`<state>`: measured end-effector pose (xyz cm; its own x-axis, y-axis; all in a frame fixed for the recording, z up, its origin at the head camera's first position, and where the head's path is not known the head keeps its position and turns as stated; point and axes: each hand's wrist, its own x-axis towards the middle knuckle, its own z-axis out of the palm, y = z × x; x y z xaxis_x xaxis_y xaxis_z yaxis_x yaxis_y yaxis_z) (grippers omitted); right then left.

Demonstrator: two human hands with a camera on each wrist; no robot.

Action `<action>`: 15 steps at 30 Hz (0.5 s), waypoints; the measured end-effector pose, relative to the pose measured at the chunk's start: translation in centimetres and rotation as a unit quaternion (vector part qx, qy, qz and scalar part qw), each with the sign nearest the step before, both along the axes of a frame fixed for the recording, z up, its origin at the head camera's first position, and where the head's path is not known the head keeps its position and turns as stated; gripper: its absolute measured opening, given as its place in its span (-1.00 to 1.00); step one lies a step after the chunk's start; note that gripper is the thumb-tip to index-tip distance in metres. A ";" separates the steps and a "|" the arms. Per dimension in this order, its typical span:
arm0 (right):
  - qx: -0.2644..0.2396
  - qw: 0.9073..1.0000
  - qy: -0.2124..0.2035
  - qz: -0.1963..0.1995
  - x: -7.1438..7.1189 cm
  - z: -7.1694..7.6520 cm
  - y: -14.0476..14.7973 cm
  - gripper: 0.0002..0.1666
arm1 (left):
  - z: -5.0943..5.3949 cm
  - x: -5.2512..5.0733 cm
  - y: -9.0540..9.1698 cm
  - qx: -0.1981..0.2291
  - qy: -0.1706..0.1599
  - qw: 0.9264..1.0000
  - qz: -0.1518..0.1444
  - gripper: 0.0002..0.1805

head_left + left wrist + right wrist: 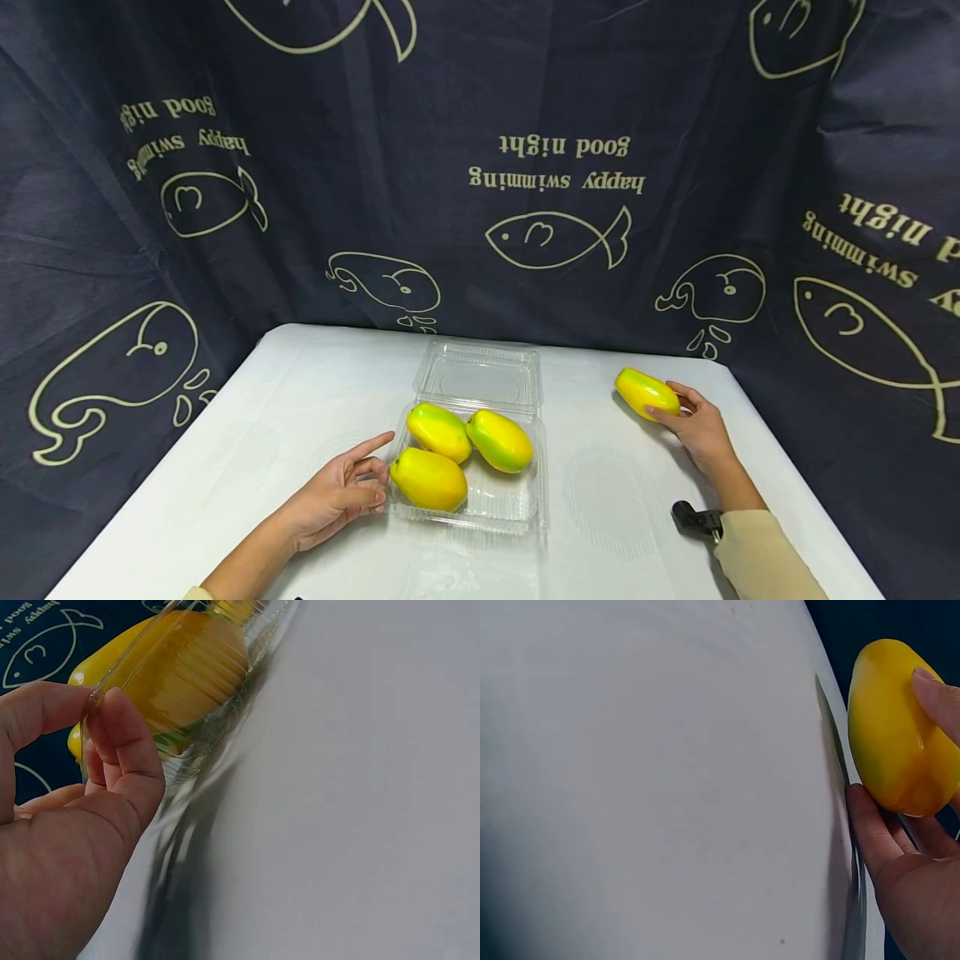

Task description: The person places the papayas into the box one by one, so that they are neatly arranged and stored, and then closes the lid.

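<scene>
My right hand (697, 425) has one glossy, oval, yellow-and-green fruit (643, 392) over the far right part of the white table (600, 575). Three matching yellow-and-green fruits (431, 482) lie close together in one shallow, clear plastic box (498, 500), two at the back and one at the front left: four fruits altogether. The box's single clear lid (480, 375) lies folded back behind it.

My right grip is parted to the fruit's width, thumb on the near side, fingers reaching round the other. My left hand (337, 504) is nearly closed, thumb and fingertip pinching the box's thin left rim, while the index finger stretches forward.

My left forearm comes in from the lower left; my right, in a beige sleeve (765, 554), slants forward and inward from the lower right.
</scene>
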<state>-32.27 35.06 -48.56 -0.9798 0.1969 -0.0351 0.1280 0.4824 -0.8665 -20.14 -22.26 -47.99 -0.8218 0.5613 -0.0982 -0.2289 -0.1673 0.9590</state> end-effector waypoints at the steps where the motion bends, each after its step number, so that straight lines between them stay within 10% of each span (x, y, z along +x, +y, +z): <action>1: -0.002 1.000 0.000 0.001 0.1 0.0 0.0 0.17 | 0.0 0.0 0.0 0.000 0.000 1.000 0.000 0.00; 15: -0.010 0.999 0.016 0.027 1.1 0.4 -0.8 0.12 | 0.1 0.0 0.1 0.000 -0.005 1.000 0.003 0.00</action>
